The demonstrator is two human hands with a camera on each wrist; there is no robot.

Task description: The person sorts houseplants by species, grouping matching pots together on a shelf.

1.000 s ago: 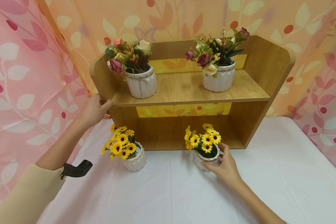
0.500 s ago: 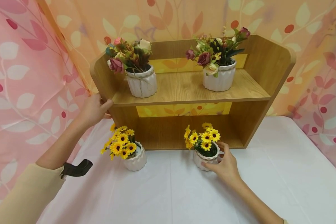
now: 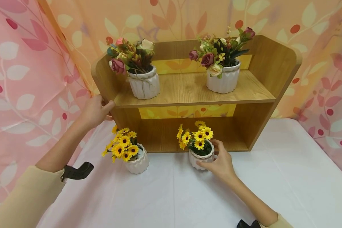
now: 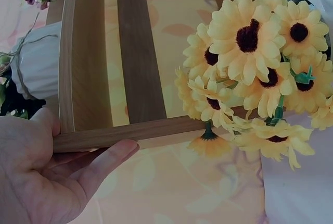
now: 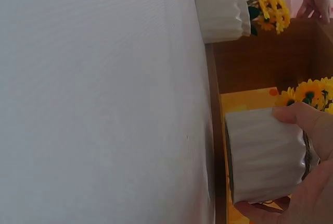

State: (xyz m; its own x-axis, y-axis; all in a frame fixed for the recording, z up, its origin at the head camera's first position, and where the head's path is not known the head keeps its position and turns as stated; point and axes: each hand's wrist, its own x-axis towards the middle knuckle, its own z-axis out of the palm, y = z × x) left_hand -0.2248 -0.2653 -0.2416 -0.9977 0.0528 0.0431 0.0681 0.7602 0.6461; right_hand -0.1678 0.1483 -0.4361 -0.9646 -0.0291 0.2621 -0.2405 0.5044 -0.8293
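Observation:
My left hand grips the left side panel of a two-tier wooden shelf, thumb near the upper board; the left wrist view shows fingers on both sides of the panel's edge. My right hand holds a white ribbed flowerpot with yellow sunflowers, thumb on one side and fingers on the other. In the right wrist view the base of this flowerpot is apart from the tablecloth. A matching sunflower pot stands on the table at the shelf's front left, nearer my left hand.
Two white pots of artificial roses stand on the upper board, the left rose pot and the right rose pot. A white tablecloth covers the table. Patterned curtains hang at the left, back and right.
My right hand has carried its sunflower pot leftward and slightly toward the shelf. The left hand keeps its grip on the shelf, and the other pots have not moved.

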